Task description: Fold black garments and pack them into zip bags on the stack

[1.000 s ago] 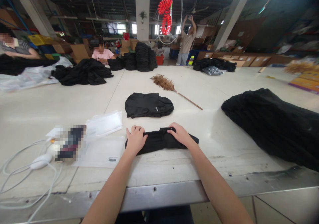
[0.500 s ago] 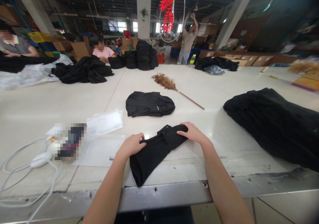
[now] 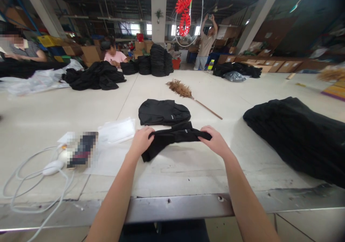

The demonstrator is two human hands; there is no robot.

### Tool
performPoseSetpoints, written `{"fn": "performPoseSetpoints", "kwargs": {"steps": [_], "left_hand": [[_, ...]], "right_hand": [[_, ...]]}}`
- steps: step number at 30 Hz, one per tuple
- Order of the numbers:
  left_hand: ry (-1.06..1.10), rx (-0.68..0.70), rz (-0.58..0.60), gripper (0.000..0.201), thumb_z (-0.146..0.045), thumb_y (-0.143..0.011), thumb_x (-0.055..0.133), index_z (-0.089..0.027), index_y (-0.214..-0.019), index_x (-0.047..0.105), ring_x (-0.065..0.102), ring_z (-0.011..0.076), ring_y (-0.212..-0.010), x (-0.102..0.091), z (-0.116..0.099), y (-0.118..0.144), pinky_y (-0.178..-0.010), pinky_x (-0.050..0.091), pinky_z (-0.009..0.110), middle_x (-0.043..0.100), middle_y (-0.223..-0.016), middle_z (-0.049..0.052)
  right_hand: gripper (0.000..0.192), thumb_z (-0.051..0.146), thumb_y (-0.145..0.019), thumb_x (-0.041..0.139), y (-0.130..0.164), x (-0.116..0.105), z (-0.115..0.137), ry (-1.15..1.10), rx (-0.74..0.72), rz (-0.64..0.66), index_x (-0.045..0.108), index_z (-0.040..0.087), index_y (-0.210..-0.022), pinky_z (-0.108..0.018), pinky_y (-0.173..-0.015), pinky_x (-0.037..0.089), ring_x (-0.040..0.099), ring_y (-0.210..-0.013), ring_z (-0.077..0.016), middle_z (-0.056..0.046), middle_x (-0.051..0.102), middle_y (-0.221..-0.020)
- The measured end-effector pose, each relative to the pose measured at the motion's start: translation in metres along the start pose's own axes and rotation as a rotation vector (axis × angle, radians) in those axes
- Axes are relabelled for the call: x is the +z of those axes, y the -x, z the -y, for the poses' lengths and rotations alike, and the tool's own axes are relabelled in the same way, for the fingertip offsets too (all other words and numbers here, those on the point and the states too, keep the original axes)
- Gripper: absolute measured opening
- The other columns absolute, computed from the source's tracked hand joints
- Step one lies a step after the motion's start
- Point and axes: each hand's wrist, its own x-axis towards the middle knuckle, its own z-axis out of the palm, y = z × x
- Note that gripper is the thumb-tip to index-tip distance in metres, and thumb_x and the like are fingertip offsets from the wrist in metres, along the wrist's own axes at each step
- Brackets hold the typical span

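My left hand [image 3: 143, 138] and my right hand [image 3: 212, 138] grip opposite ends of a black folded garment [image 3: 178, 134]. A small white mark shows on its upper part. Its left end hangs lower, towards the table's front edge. Just beyond lies a second black folded garment [image 3: 163, 112], flat, also with a small white mark. Whether the two garments touch is hard to see. Thumbs and fingers are closed on the cloth on both sides.
Left lie clear plastic bags [image 3: 115, 130], a blurred-out dark object [image 3: 82, 150] and a white cable [image 3: 16, 184]. A feather duster [image 3: 180, 89] lies beyond the garments. At right is a large black cloth pile [image 3: 293, 138]. Several people and black stacks [image 3: 159, 60] are at the back.
Both hands have moved the held garment away from the table's front edge, towards the other one. It has turned from slanting to nearly level, and its white mark now shows.
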Motion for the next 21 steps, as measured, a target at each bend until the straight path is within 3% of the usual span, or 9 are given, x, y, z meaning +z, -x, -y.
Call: {"fn": "performPoseSetpoints", "kwargs": {"steps": [2,5,11,14,17,21], "left_hand": [[-0.106,-0.012,-0.161,0.02,-0.016,-0.087,0.056,-0.022,-0.103,0.067,0.058,0.0266,-0.106,-0.006,0.005,-0.006,-0.093,0.041,0.041,0.067,-0.108,0.008],[-0.211,0.029,-0.181,0.025,-0.011,-0.086,0.056,-0.023,-0.104,0.067,0.057,0.0273,-0.109,-0.005,0.015,-0.004,-0.099,0.038,0.046,0.067,-0.111,0.009],[-0.299,0.058,0.122,0.041,-0.003,-0.089,0.041,-0.025,-0.112,0.067,0.052,0.0313,-0.126,0.028,0.022,0.034,-0.108,0.025,0.068,0.064,-0.129,0.011],[-0.288,0.039,0.155,0.055,-0.001,-0.086,0.04,-0.025,-0.132,0.057,0.04,0.0338,-0.138,0.038,0.004,0.049,-0.111,0.02,0.069,0.048,-0.149,0.013],[-0.16,0.152,0.26,0.068,-0.003,-0.082,0.044,-0.031,-0.145,0.044,0.027,0.0322,-0.147,0.04,-0.025,0.056,-0.113,0.025,0.062,0.029,-0.161,0.008],[0.027,0.245,0.415,0.074,-0.014,-0.082,0.053,-0.034,-0.151,0.032,0.025,0.0318,-0.147,0.044,-0.049,0.058,-0.114,0.02,0.065,0.032,-0.16,0.006]], "right_hand": [[0.014,0.017,-0.084,0.059,0.005,-0.002,0.017,0.081,-0.183,-0.148,0.065,0.021,-0.096,-0.041,-0.093,0.046,0.062,-0.105,-0.0254,-0.009,0.068,-0.11],[0.025,0.006,-0.085,0.055,0.023,0.006,0.033,0.293,-0.39,-0.138,0.066,0.021,-0.1,-0.043,-0.096,0.042,0.062,-0.106,-0.0248,-0.008,0.069,-0.115],[0.03,0.003,-0.089,0.05,0.085,0.037,0.022,0.514,-0.542,0.117,0.068,0.018,-0.107,-0.041,-0.088,0.045,0.063,-0.103,-0.0247,-0.01,0.07,-0.113],[0.032,0.004,-0.091,0.048,0.106,0.042,0.014,0.532,-0.532,0.117,0.067,0.017,-0.113,-0.041,-0.088,0.047,0.063,-0.106,-0.0253,-0.012,0.069,-0.117],[0.032,0.006,-0.091,0.049,0.112,0.04,0.012,0.507,-0.511,0.103,0.067,0.018,-0.115,-0.042,-0.089,0.049,0.062,-0.11,-0.0259,-0.012,0.069,-0.118],[0.032,0.007,-0.089,0.052,0.109,0.035,0.018,0.403,-0.507,0.03,0.067,0.018,-0.115,-0.042,-0.087,0.052,0.066,-0.102,-0.0251,-0.011,0.071,-0.112]]}}
